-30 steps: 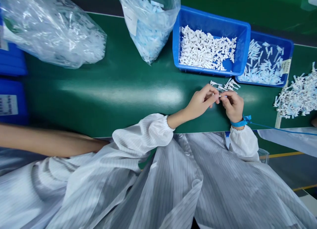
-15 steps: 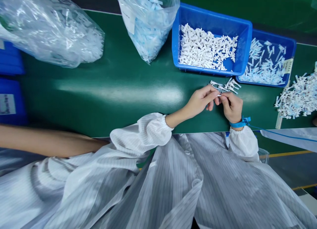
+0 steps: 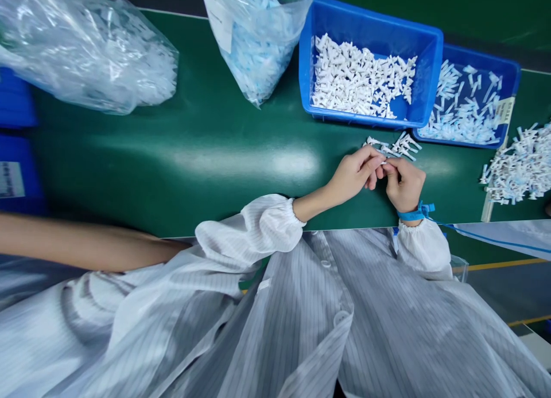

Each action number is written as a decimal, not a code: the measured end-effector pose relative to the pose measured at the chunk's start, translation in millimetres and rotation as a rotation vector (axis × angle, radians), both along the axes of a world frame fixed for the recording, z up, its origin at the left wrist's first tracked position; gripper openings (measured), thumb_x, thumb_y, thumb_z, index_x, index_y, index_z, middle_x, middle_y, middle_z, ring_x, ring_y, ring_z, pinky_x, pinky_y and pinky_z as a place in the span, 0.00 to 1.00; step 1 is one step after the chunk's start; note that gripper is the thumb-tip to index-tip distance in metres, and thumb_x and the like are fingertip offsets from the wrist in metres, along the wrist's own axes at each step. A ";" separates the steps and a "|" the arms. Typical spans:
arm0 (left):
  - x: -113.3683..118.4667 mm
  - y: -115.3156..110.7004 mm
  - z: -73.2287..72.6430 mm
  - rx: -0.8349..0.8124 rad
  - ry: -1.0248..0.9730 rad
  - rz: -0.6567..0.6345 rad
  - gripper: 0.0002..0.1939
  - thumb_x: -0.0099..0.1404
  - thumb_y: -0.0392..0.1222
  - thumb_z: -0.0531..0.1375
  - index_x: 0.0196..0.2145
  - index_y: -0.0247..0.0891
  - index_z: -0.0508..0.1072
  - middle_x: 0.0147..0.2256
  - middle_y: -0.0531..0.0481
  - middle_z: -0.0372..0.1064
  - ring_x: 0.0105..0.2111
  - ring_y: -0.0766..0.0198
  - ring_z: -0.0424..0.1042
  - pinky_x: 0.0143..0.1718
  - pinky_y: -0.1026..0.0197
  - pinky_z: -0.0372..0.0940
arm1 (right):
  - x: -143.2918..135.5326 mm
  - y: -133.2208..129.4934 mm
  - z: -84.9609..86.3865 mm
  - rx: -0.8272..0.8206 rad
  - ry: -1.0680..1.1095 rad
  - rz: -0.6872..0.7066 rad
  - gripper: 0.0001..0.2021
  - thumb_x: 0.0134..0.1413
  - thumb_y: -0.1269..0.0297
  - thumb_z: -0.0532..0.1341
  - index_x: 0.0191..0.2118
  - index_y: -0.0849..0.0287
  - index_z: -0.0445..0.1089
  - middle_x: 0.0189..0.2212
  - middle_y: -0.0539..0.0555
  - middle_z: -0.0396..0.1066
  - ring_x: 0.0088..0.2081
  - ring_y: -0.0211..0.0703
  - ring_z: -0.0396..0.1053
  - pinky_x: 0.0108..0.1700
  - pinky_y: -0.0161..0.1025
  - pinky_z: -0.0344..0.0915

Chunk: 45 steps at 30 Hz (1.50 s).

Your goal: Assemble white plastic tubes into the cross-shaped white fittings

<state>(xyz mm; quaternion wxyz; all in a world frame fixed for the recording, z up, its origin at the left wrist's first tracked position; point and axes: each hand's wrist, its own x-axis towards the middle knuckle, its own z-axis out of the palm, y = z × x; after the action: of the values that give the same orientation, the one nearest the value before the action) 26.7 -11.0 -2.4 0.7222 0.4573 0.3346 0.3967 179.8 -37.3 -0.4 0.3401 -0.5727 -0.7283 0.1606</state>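
Observation:
My left hand (image 3: 353, 175) and my right hand (image 3: 404, 183) meet fingertip to fingertip over the green table. Between their pinched fingers is a small white part (image 3: 383, 163), mostly hidden. A blue strap (image 3: 415, 214) circles my right wrist. Just beyond the fingers lies a small group of white and pale blue pieces (image 3: 402, 145). Behind them stands a blue bin (image 3: 374, 121) with many small white parts. A second blue bin (image 3: 460, 141), partly behind the first, holds pale blue pieces.
A heap of white and blue pieces (image 3: 516, 166) lies at the right. Clear bags of parts (image 3: 258, 48) (image 3: 116, 59) stand at the back and left. More blue bins (image 3: 19, 174) are at the left edge, where another person's bare arm (image 3: 86, 240) rests near the table edge.
The view has shifted slightly. Both hands stay together around the small white part, with little visible movement.

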 end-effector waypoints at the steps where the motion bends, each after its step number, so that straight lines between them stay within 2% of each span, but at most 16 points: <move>1: 0.0 -0.2 -0.2 0.007 0.007 0.006 0.12 0.71 0.47 0.55 0.34 0.36 0.64 0.23 0.60 0.66 0.17 0.77 0.65 0.19 0.71 0.57 | -1.2 0.1 -0.3 0.010 -0.011 -0.006 0.15 0.67 0.57 0.52 0.33 0.56 0.72 0.26 0.52 0.73 0.28 0.41 0.70 0.34 0.39 0.65; 6: -0.2 -0.6 -1.7 0.016 0.018 0.030 0.10 0.71 0.45 0.55 0.34 0.37 0.64 0.23 0.60 0.66 0.17 0.76 0.65 0.19 0.70 0.58 | -6.9 1.3 -1.9 0.094 -0.096 -0.040 0.17 0.68 0.57 0.52 0.31 0.56 0.71 0.24 0.51 0.73 0.27 0.40 0.71 0.32 0.38 0.64; 10: 0.4 0.1 -2.3 0.028 0.007 0.031 0.08 0.71 0.43 0.55 0.34 0.37 0.65 0.23 0.60 0.66 0.18 0.76 0.67 0.20 0.71 0.58 | -7.2 2.5 -1.9 0.107 -0.076 -0.032 0.17 0.68 0.58 0.52 0.30 0.56 0.71 0.23 0.51 0.73 0.26 0.40 0.70 0.30 0.37 0.64; 14: -0.4 3.3 -2.5 0.047 0.017 0.022 0.07 0.71 0.41 0.54 0.35 0.36 0.65 0.23 0.60 0.66 0.18 0.76 0.67 0.20 0.71 0.58 | -5.2 4.8 0.2 0.047 -0.033 -0.027 0.16 0.67 0.56 0.53 0.32 0.56 0.73 0.25 0.52 0.74 0.27 0.40 0.71 0.32 0.38 0.65; 17: -1.5 7.3 -3.5 0.091 0.067 0.011 0.09 0.71 0.44 0.55 0.36 0.36 0.66 0.24 0.59 0.67 0.18 0.76 0.67 0.20 0.71 0.58 | -3.9 6.3 2.5 -0.007 0.028 -0.024 0.17 0.66 0.53 0.54 0.33 0.56 0.74 0.26 0.51 0.75 0.27 0.40 0.71 0.33 0.38 0.65; 21: -4.9 12.8 -6.3 0.282 0.153 -0.008 0.18 0.71 0.54 0.52 0.40 0.35 0.70 0.27 0.56 0.70 0.19 0.76 0.67 0.23 0.71 0.61 | -1.4 6.2 4.6 -0.037 0.131 -0.010 0.15 0.65 0.53 0.56 0.35 0.56 0.75 0.26 0.50 0.75 0.28 0.39 0.72 0.34 0.37 0.67; 24: -12.9 17.4 -5.6 0.476 0.304 -0.016 0.24 0.72 0.58 0.49 0.49 0.35 0.70 0.29 0.54 0.73 0.22 0.74 0.68 0.27 0.71 0.63 | 5.3 4.6 5.6 -0.042 0.170 -0.025 0.14 0.65 0.53 0.57 0.40 0.55 0.76 0.28 0.50 0.76 0.29 0.40 0.73 0.35 0.38 0.68; 27: -25.6 21.9 -0.6 0.616 0.487 0.094 0.27 0.72 0.61 0.47 0.55 0.40 0.68 0.30 0.53 0.76 0.27 0.71 0.72 0.32 0.69 0.64 | 19.9 1.1 7.9 -0.078 0.097 -0.101 0.18 0.62 0.48 0.58 0.49 0.54 0.74 0.27 0.49 0.76 0.25 0.40 0.71 0.32 0.38 0.68; 31: -39.5 26.3 3.5 0.693 0.653 0.249 0.29 0.73 0.62 0.41 0.56 0.43 0.68 0.27 0.52 0.74 0.29 0.67 0.74 0.35 0.66 0.66 | 46.8 -6.9 12.2 -0.135 -0.058 -0.181 0.26 0.59 0.46 0.60 0.60 0.49 0.66 0.26 0.46 0.76 0.24 0.40 0.69 0.32 0.38 0.68; 34: -41.5 31.6 3.9 0.816 0.723 0.236 0.28 0.74 0.60 0.41 0.51 0.40 0.72 0.27 0.51 0.74 0.29 0.66 0.75 0.36 0.64 0.66 | 63.5 -12.3 12.6 -0.109 -0.128 -0.224 0.25 0.59 0.48 0.62 0.60 0.49 0.66 0.26 0.46 0.77 0.23 0.40 0.69 0.31 0.38 0.69; 37: -38.2 42.5 15.2 0.932 0.782 0.171 0.27 0.74 0.58 0.42 0.44 0.40 0.74 0.30 0.48 0.75 0.35 0.62 0.76 0.39 0.61 0.66 | 74.1 -15.2 11.1 -0.084 -0.136 -0.223 0.22 0.58 0.51 0.63 0.56 0.51 0.69 0.27 0.48 0.78 0.23 0.40 0.71 0.31 0.38 0.69; 42: -28.1 77.2 52.8 1.021 0.909 0.144 0.20 0.74 0.50 0.44 0.40 0.44 0.74 0.35 0.44 0.74 0.38 0.53 0.75 0.39 0.51 0.64 | 83.9 -15.5 17.1 -0.087 -0.140 -0.175 0.14 0.60 0.56 0.62 0.49 0.53 0.74 0.33 0.51 0.79 0.29 0.42 0.75 0.33 0.38 0.71; 43: -25.7 86.8 54.5 1.017 0.957 0.119 0.18 0.73 0.50 0.46 0.40 0.45 0.74 0.37 0.43 0.74 0.39 0.51 0.74 0.38 0.48 0.63 | 84.9 -14.2 21.1 -0.082 -0.147 -0.166 0.13 0.61 0.56 0.61 0.47 0.54 0.75 0.33 0.51 0.79 0.30 0.43 0.75 0.34 0.39 0.71; 45: -20.8 108.2 46.0 0.969 1.007 0.049 0.09 0.66 0.52 0.57 0.38 0.50 0.75 0.38 0.44 0.74 0.38 0.48 0.73 0.34 0.47 0.62 | 85.3 -8.2 31.5 -0.053 -0.161 -0.154 0.12 0.62 0.57 0.60 0.44 0.55 0.76 0.34 0.53 0.79 0.32 0.44 0.75 0.35 0.40 0.71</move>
<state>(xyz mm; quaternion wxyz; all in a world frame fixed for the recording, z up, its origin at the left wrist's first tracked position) 5.9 97.2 43.6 0.1849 0.8483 0.4242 0.2574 265.1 -45.5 31.1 0.2768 -0.6469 -0.7025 0.1066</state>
